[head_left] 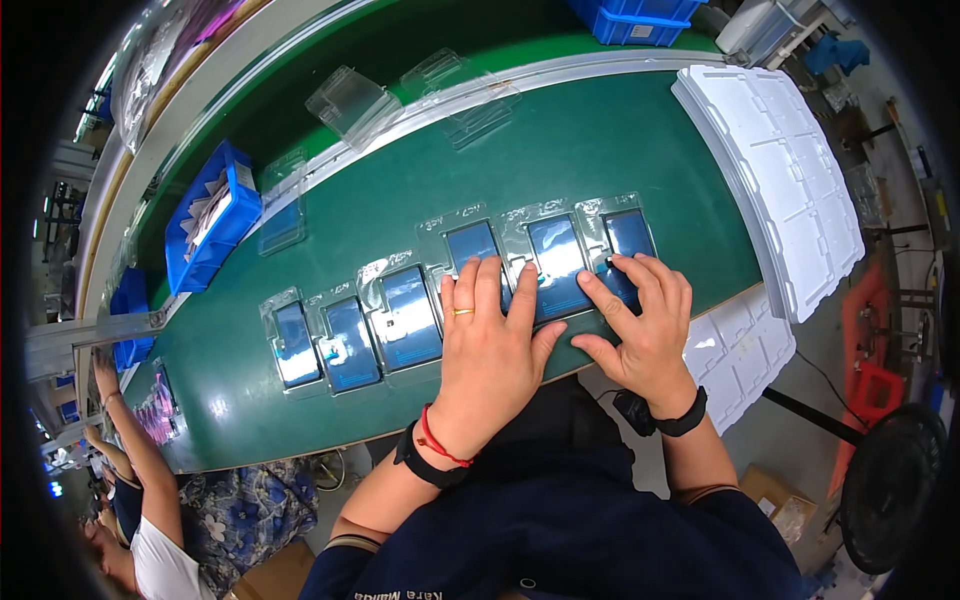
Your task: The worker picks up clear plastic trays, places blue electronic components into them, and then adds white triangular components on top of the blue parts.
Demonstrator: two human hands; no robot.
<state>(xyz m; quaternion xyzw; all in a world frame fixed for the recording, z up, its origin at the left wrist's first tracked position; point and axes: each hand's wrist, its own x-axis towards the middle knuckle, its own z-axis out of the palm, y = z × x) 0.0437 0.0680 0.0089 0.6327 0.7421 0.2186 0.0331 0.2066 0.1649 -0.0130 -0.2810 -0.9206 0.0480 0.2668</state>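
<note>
Several dark, glossy phone-shaped panels lie in a row on the green table, each in a clear plastic blister tray. My left hand [492, 345] is flat with its fingers stretched over the lower part of one panel [471, 241], hiding much of it. Over the lower part of the rightmost panel [628, 232] rests my right hand [645, 325], fingers apart, index finger and thumb toward the neighbouring panel [558, 262]. Left of my hands are three more panels: a larger one [410, 315], a middle one [350, 345] and a narrow one [295, 345].
White molded plastic trays [775, 170] are stacked at the table's right end. Loose clear blister trays [353, 105] lie along the far edge. A blue bin [213, 218] with packets stands at the far left. A co-worker's arm [145, 450] reaches over the left end.
</note>
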